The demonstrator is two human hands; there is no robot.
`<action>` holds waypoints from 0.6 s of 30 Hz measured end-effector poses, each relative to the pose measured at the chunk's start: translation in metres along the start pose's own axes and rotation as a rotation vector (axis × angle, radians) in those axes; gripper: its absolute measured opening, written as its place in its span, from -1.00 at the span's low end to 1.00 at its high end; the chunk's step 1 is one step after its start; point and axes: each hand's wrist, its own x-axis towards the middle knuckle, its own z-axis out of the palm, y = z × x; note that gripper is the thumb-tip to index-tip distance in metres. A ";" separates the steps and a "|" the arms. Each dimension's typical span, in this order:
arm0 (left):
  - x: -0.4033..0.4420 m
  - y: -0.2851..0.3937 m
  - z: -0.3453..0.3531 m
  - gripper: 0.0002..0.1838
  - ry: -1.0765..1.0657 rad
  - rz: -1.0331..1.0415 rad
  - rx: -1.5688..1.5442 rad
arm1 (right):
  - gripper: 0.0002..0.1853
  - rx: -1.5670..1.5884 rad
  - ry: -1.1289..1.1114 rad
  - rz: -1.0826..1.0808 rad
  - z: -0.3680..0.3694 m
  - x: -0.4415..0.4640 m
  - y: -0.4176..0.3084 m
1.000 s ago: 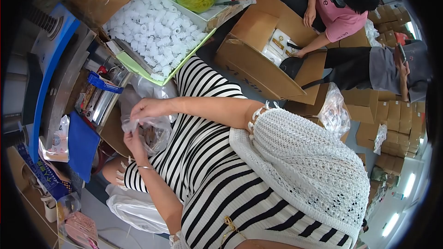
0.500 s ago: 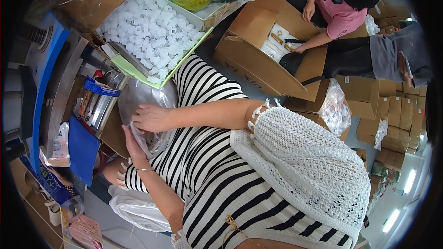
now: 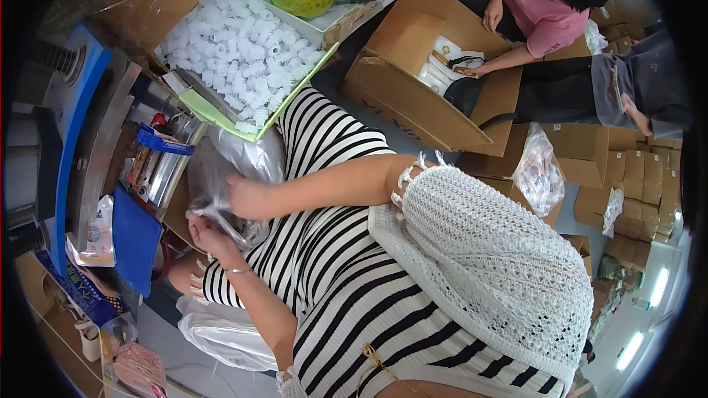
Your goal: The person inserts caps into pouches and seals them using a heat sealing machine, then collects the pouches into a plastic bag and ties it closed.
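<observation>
A clear plastic bag [image 3: 210, 169] lies across my lap, crumpled at its near end. My left hand [image 3: 209, 236], with a thin bracelet at the wrist, has its fingers closed on the edge of this bag. Against the bag's near side is my right hand [image 3: 249, 197], back of the hand showing; its fingers are bent away and hidden, so what they hold cannot be made out. Just beyond both hands, a green-edged box [image 3: 254, 135] holds a heap of small white plastic parts [image 3: 240, 51].
A blue-edged machine [image 3: 70, 129] and a blue sheet [image 3: 136, 243] stand at the left. An open carton [image 3: 409, 99] sits beyond my knee, where a co-worker in pink [image 3: 549, 18] reaches in. Another person [image 3: 638, 88] stands at the right.
My right hand has moved slightly right and down, its fingers now out of sight. My left hand's fingers have gone from stretched to closed on the bag. The co-worker's hand has shifted inside the carton.
</observation>
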 end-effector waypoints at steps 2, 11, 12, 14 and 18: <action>-0.003 0.004 0.004 -0.82 0.027 0.035 0.054 | -0.89 -0.075 -0.282 -0.108 -0.004 -0.008 -0.009; -0.012 0.019 0.009 -0.79 0.047 0.195 0.142 | -0.83 0.822 0.596 0.026 0.001 0.014 0.019; -0.016 0.020 0.007 -0.79 0.026 0.186 0.155 | -0.82 1.118 0.789 0.095 -0.008 0.024 0.021; -0.028 0.019 0.013 -0.79 -0.034 0.209 0.231 | -0.83 1.342 0.658 0.177 -0.004 0.039 0.030; -0.039 0.023 0.023 -0.81 -0.066 0.267 0.361 | -0.81 1.582 0.236 0.254 0.004 0.050 0.026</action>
